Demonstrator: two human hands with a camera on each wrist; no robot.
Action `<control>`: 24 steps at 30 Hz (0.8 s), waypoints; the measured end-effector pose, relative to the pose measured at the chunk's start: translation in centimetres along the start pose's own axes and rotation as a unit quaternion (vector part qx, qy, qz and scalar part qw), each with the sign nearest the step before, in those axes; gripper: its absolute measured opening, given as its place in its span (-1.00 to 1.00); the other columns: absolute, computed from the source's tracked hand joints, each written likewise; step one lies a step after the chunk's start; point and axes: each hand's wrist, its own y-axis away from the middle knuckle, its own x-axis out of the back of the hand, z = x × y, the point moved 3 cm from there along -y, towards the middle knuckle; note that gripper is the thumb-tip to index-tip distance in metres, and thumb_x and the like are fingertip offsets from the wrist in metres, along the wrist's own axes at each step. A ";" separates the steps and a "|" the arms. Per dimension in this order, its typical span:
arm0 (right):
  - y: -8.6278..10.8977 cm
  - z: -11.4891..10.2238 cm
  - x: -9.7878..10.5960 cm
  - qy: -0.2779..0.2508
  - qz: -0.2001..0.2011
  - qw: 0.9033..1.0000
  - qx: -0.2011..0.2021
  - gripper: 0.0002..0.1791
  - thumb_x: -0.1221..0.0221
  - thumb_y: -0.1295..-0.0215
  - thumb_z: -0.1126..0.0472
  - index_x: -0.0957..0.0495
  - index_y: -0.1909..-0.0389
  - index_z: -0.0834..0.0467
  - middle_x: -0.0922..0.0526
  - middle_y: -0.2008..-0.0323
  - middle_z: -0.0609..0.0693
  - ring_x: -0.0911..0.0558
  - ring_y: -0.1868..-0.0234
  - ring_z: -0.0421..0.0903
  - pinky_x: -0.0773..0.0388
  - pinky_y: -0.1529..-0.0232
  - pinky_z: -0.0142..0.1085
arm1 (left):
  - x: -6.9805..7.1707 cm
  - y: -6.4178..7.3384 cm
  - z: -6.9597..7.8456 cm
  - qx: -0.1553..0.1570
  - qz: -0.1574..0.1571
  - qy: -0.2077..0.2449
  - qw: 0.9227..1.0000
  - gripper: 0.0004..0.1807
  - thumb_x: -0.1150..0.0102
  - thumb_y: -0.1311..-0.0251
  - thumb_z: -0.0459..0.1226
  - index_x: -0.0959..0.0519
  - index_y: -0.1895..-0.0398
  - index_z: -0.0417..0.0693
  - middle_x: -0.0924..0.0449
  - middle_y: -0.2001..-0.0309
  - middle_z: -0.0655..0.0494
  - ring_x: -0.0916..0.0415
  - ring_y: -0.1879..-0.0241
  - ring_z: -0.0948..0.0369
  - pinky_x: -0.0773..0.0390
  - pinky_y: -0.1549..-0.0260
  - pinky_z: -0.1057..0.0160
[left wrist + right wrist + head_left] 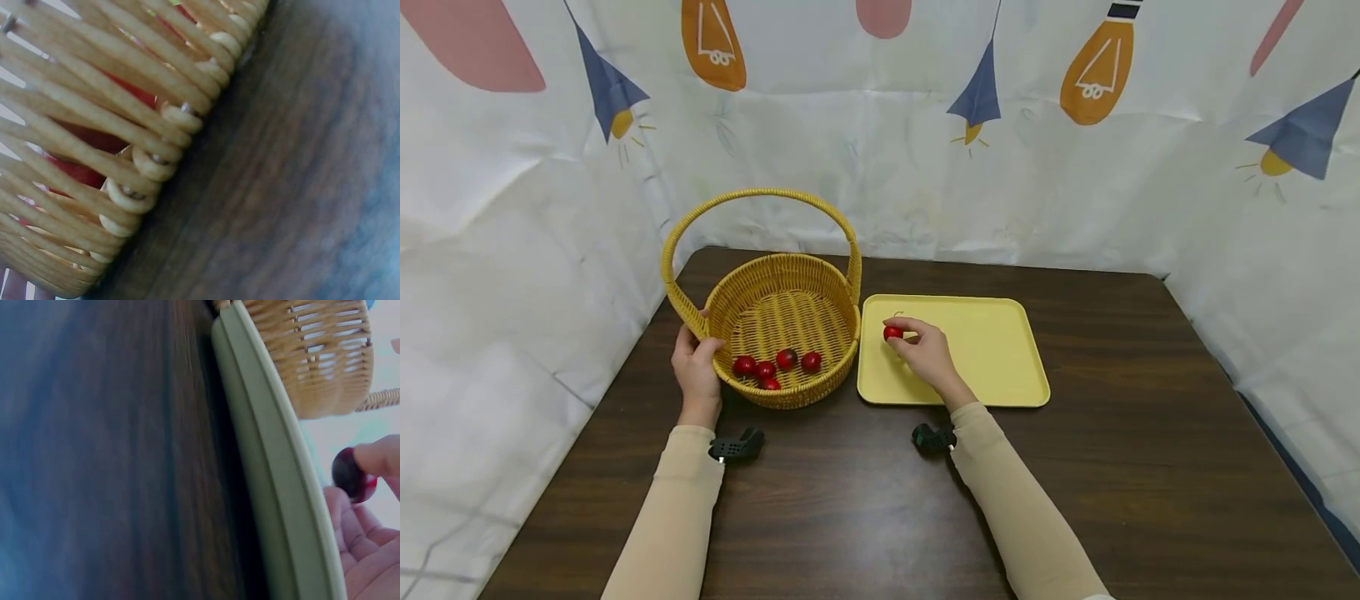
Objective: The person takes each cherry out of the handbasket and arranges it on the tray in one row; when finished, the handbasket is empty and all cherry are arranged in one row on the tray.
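A round yellow wicker basket (778, 398) with a tall hoop handle stands left of centre. My left hand (697, 379) grips its left side where the handle meets the rim, the thumb over the edge. Several dark red cherries (786, 359) lie inside towards the near side. Between thumb and fingertips, my right hand (927, 354) pinches one red cherry (892, 332), its thin stem pointing up, over the left part of a yellow tray (985, 350). In the right wrist view the pinched cherry (350, 474) looks dark on one side. The left wrist view has the basket's weave (106, 94) close up, with red showing through gaps.
Basket and tray stand side by side on a dark wood-grain table (850, 500), with a narrow gap between them. Behind and around the table hangs a white cloth (820, 142) printed with lamps and bulbs. The basket's handle (760, 192) arches high over it.
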 end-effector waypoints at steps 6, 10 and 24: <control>-0.2 -0.1 -0.9 0.012 -0.020 1.000 -0.009 -0.67 -0.27 -0.18 0.38 -0.67 0.02 0.09 -0.63 -0.03 0.03 -0.64 0.29 -0.04 -0.52 0.43 -0.34 | 0.0 -0.3 0.1 0.002 -0.004 0.006 1.000 -0.46 0.12 -0.16 -0.50 -0.44 -0.25 -0.10 -0.36 -0.27 -0.05 -0.32 -0.18 0.03 -0.41 0.11 0.43; -0.1 0.2 -1.3 0.029 -0.026 0.999 -0.009 -0.68 -0.29 -0.15 0.40 -0.68 0.06 0.10 -0.66 0.06 0.01 -0.63 0.26 -0.07 -0.52 0.38 -0.35 | 0.1 -0.2 0.1 0.004 -0.001 0.008 1.000 -0.46 0.12 -0.16 -0.51 -0.45 -0.24 -0.11 -0.38 -0.25 -0.06 -0.34 -0.15 0.04 -0.42 0.12 0.42; 0.2 0.6 -1.9 0.101 -0.029 0.994 0.025 -0.70 -0.34 -0.19 0.26 -0.68 0.03 0.09 -0.71 0.10 -0.01 -0.63 0.30 -0.14 -0.49 0.29 -0.36 | -0.1 0.1 0.0 0.009 -0.003 0.015 1.000 -0.46 0.13 -0.17 -0.53 -0.43 -0.26 -0.15 -0.36 -0.26 -0.11 -0.32 -0.16 0.02 -0.43 0.12 0.45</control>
